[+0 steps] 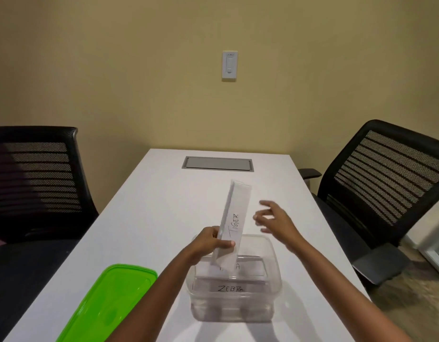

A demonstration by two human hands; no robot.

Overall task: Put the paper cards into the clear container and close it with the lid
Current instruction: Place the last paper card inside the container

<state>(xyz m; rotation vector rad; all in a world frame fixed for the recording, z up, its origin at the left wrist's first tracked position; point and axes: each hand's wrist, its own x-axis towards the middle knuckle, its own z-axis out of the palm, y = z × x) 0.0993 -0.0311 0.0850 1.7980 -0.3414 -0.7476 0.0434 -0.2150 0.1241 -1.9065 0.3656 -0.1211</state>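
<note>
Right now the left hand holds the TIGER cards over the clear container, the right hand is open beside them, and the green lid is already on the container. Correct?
Not quite. The head view shows the green lid lying on the table to the left of the clear container, which is open. The rest stands: the left hand holds the TIGER cards over the container, and the right hand is open beside them.

Even, soft indoor light is given from overhead; the scene is moderately bright. The white desk is lit evenly, without hard glare. Soft shadows are cast toward the viewer under the clear container. The right hand is smeared by motion blur at the fingers. Barrel distortion is seen at the edges, where the chairs are bent outward. Overall sharpness is slightly reduced by compression.
</note>
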